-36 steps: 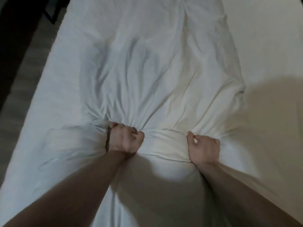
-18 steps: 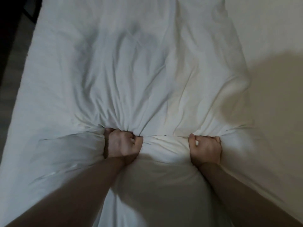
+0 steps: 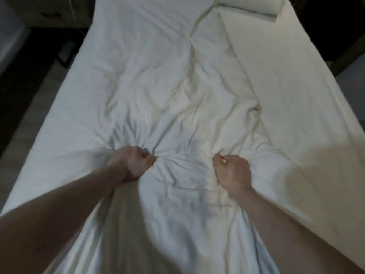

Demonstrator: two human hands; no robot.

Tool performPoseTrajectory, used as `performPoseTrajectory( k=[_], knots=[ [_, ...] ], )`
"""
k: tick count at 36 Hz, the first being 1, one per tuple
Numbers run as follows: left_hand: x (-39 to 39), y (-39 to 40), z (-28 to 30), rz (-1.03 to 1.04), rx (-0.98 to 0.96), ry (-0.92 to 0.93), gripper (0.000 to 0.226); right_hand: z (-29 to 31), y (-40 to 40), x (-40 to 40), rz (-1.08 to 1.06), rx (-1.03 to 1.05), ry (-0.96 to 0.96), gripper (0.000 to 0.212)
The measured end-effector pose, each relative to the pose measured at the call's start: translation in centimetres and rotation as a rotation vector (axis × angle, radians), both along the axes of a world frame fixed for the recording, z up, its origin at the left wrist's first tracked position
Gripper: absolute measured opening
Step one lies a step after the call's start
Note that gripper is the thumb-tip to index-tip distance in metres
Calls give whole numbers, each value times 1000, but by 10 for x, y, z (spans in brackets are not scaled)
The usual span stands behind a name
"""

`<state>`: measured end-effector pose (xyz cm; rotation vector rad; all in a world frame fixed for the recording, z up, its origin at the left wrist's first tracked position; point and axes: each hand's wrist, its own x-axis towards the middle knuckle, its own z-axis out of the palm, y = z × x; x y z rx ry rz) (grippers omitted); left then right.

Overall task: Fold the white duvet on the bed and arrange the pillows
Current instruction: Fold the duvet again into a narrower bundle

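White duvet (image 3: pixel 167 91) bunches where the left hand (image 3: pixel 131 163) and right hand (image 3: pixel 232 173) clench fistfuls, likely to gather it for folding. A pillow (image 3: pixel 250 4) lies at one o'clock.

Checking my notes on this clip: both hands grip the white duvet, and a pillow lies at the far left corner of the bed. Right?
Not quite. The head view shows the pillow at the far right corner. Both the left hand and right hand do grip the duvet.

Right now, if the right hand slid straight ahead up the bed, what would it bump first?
Probably just more of the rumpled white duvet that the right hand is gripping. A pillow lies at the far end, slightly to the right, though depth is hard to judge.
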<state>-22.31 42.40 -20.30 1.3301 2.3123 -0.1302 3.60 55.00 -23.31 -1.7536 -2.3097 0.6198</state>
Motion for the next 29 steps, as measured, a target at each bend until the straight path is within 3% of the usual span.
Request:
performPoseTrajectory(
  k=[2, 5, 10, 12, 15, 17, 19, 23, 27, 29],
  knots=[
    [-5, -9, 32, 76, -35, -163, 60, 28, -2, 11, -5, -100, 21, 44],
    [-10, -14, 57, 51, -99, -251, 36, 50, 1, 12, 40, -137, -29, 45],
    [10, -14, 44, 47, -180, 30, 66, 40, -2, 0, 27, -221, -205, 60],
    [20, -8, 46, 82, -86, 111, 63, 37, -4, 1, 59, -186, -173, 53],
    [31, -13, 54, 60, 150, 194, 46, 43, -9, 16, 85, 41, 100, 32],
    [51, -28, 64, 34, 404, 169, 51, 51, -15, 36, 109, 153, 210, 44],
    [79, -46, 78, -84, 521, 100, 57, 54, -23, 65, 116, 178, 151, 58],
    [109, -72, 71, -210, 247, 23, 81, 46, -34, 119, 32, 130, -60, 68],
    [78, -71, 38, -5, 195, 200, 86, 23, -26, 150, -136, 5, -140, 72],
    [63, -66, 22, 83, 186, 188, 80, 7, -22, 149, -200, -18, -111, 73]
  ],
)
